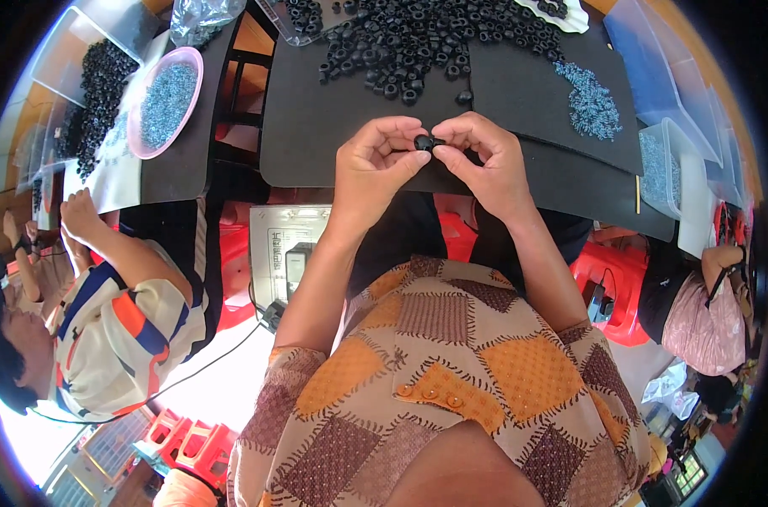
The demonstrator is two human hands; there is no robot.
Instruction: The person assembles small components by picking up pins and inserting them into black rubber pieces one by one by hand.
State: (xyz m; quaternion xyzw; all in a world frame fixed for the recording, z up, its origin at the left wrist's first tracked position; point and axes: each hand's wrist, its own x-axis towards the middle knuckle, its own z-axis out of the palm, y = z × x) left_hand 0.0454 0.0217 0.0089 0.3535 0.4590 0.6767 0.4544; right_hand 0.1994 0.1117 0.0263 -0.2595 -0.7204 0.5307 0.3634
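My left hand (374, 165) and my right hand (484, 160) meet over the near edge of a black mat (316, 118). Together they pinch one small black ring-shaped part (424, 142) between thumbs and fingertips. Just beyond the hands lies a big heap of the same black ring parts (418, 38). To the right on the mat sits a loose pile of tiny blue-grey metal pieces (591, 101).
A pink bowl (179, 63) of blue-grey pieces stands at the left by another heap of black parts (101, 84). A person in a striped shirt (122, 321) works at the left, another person (705, 313) at the right. Clear plastic boxes (667, 160) and red stools (612, 287) stand around.
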